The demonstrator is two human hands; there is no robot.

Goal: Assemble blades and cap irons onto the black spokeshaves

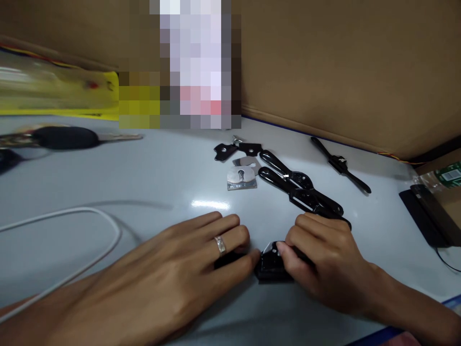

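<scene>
A black spokeshave [274, 263] lies low over the white tabletop, held from both sides. The fingers of my left hand [201, 269], a ring on one of them, curl over its left handle, with the thumb by the body. My right hand [320, 250] is closed round the right end, its thumb pressing on the body near a small hole. Just beyond lie two black spokeshave bodies [300, 180], side by side. Left of them are two silver blades [241, 178] with slots, two black cap plates [225, 151] and small silver screws [236, 139].
Another spokeshave [338, 163] lies at the back right. A dark phone-like object [430, 216] and a green-labelled plastic packet [450, 175] are on the far right. On the left are keys [66, 138], a white cable [90, 209] and a yellow package [57, 89]. Cardboard [345, 67] walls the back.
</scene>
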